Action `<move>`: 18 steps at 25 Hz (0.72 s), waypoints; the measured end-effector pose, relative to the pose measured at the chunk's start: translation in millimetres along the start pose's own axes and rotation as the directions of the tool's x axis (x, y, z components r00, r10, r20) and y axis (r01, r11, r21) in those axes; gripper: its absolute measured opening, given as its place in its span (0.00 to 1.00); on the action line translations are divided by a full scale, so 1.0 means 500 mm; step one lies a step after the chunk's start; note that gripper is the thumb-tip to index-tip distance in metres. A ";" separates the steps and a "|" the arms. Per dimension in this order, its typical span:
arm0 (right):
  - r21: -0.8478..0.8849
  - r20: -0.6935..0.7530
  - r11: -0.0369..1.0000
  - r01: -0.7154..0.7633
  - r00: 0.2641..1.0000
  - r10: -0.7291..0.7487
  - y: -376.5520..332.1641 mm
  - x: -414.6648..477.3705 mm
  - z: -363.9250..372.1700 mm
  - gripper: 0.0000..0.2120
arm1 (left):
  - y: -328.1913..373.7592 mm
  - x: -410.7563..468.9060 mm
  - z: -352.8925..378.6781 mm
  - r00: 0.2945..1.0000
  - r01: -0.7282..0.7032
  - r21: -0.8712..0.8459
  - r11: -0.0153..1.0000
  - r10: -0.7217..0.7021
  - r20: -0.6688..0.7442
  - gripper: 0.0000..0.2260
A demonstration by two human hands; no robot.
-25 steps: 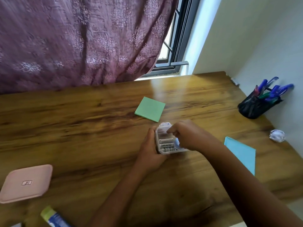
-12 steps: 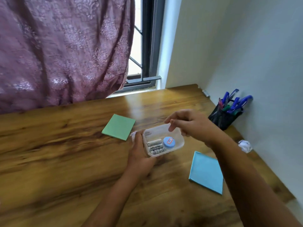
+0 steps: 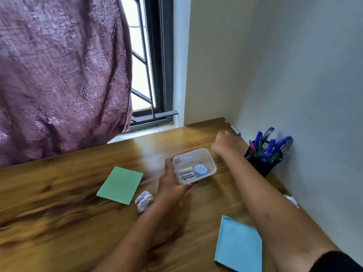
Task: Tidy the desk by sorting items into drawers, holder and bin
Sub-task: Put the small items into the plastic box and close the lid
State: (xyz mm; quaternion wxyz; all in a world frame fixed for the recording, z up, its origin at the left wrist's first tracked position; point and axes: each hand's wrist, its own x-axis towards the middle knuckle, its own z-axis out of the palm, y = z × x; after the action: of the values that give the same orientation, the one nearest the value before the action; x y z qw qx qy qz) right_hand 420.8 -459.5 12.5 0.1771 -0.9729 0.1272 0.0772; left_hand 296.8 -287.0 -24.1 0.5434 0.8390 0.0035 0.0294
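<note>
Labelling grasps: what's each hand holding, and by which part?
Left hand grips the clear container by its left end. Right hand, curled, reaches toward the corner; whether it holds anything cannot be told.

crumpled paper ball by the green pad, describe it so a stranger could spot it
On the wooden desk, find the green pad. The crumpled paper ball lies just off its near right corner. The other paper ball sits far right by the wall; this one is mid-desk.

Mauve patterned fabric curtain [image 3: 59,75]: hung at upper left, covering most of black-framed window [image 3: 160,75]. Black metal grille [image 3: 141,61]: visible through uncovered strip of pane. Plain pale painted wall [image 3: 294,65]: at right, adjoining window frame.
</note>
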 end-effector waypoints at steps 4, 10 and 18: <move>-0.059 -0.068 0.994 -0.091 0.994 0.087 0.015 0.081 0.029 0.36 | -0.009 0.038 -0.002 0.994 -0.066 0.072 0.995 0.059 0.090 0.33; -0.158 -0.193 0.967 -0.201 0.966 0.169 0.031 0.127 0.030 0.27 | -0.018 0.034 -0.001 0.986 -0.106 0.152 0.983 0.085 0.141 0.35; -0.222 -0.222 0.954 -0.203 0.963 0.153 0.022 0.113 0.017 0.18 | -0.017 0.042 -0.006 0.984 -0.101 0.157 0.982 0.076 0.161 0.34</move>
State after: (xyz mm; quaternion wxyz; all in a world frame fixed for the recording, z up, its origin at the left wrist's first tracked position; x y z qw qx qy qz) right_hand 470.9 -478.8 -9.8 0.0353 -0.9744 0.2218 0.0086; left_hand 317.9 -280.0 -29.9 0.4690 0.8800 -0.0737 -0.0119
